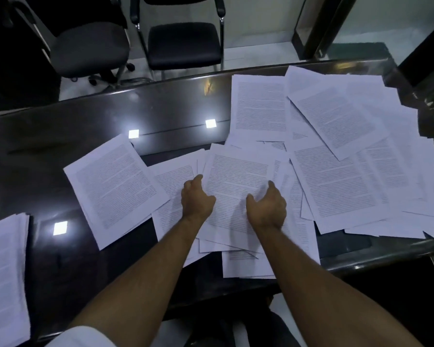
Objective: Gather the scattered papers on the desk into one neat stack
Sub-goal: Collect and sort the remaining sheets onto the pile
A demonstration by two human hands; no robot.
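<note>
1. Left hand [197,200] and right hand [267,207] rest on the middle sheet [236,181], fingers loosely curled, gripping nothing.
2. Papers [336,136] lie scattered across the dark desk [85,116]; a stack [5,271] sits far left.

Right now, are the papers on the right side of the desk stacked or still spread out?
Spread out: the papers fan across the desk at differing angles, overlapping, edges unaligned.

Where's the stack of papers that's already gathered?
In the head view the gathered stack lies at the desk's far left edge, partly cut off by the frame, left of the nearest loose sheet.
</note>
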